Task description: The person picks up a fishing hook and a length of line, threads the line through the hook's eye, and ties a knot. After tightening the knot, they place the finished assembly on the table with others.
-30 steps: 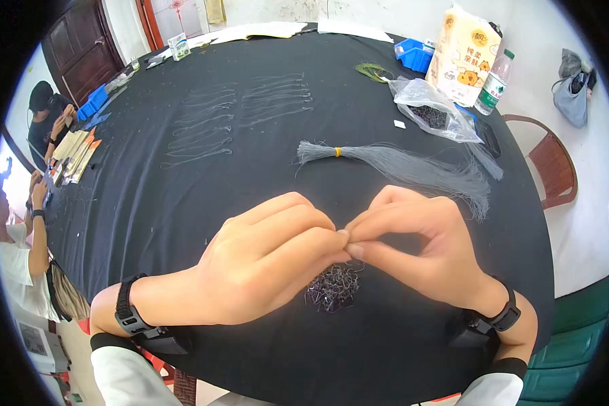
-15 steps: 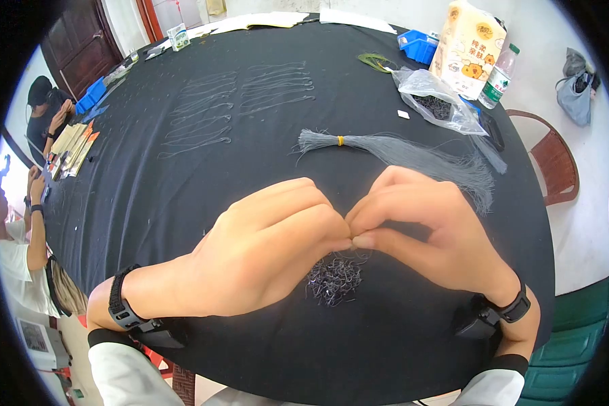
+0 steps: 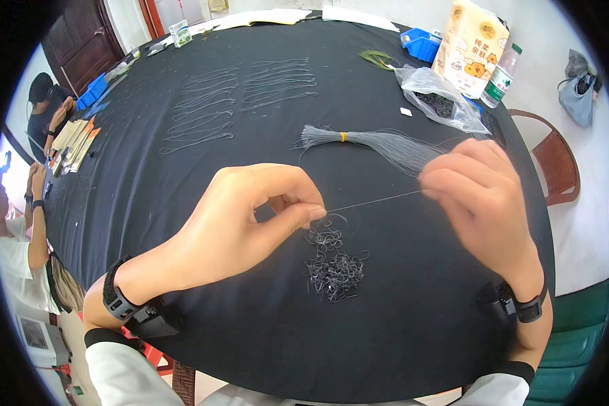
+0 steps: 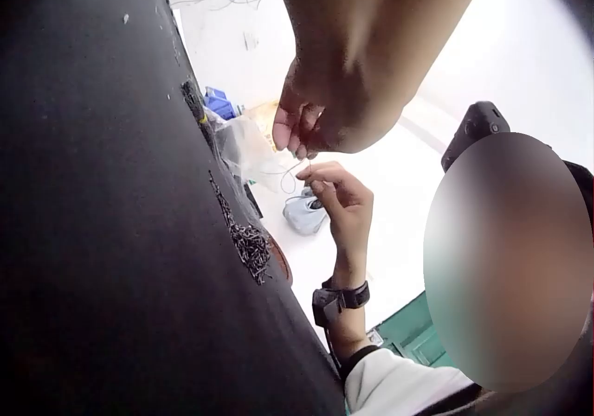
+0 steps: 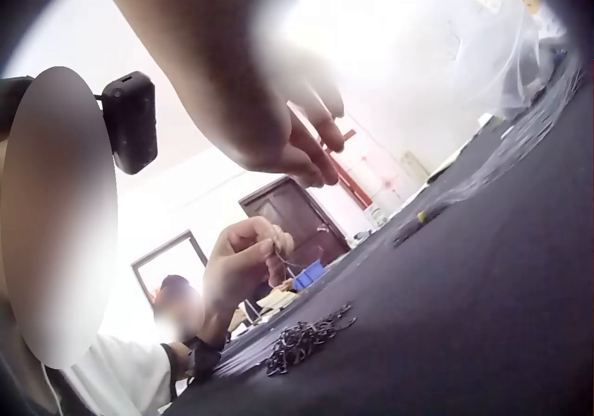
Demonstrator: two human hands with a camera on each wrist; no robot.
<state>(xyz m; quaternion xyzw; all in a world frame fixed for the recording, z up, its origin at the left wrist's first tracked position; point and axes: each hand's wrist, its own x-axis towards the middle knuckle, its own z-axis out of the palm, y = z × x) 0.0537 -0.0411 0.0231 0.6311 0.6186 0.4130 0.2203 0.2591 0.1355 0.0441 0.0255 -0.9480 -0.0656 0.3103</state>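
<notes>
A thin, pale fishing line point(image 3: 372, 202) stretches nearly straight between my two hands in the head view, above the table. My left hand point(image 3: 257, 213) pinches its one end between thumb and forefinger; a small loop of line point(image 3: 340, 218) curls out beside those fingertips, which hide whatever else they hold. The other end runs to the fingertips of my right hand point(image 3: 477, 196), raised to the right and blurred. Below the left fingertips lies a pile of small dark fish hooks point(image 3: 335, 274), also seen in the left wrist view as a dark heap point(image 4: 249, 249).
Behind my right hand lies a bundle of grey line point(image 3: 372, 143) bound with a yellow band. Looped lines point(image 3: 203, 122) lie in two columns. A plastic bag point(image 3: 443, 101), tissue pack point(image 3: 470, 51) and bottle point(image 3: 501, 78) stand back right. Two people sit at the left.
My hands were together at the fingertips; now the right has moved away to the right and up, drawing the line out between them. The left hand has shifted slightly left, uncovering more of the hooks.
</notes>
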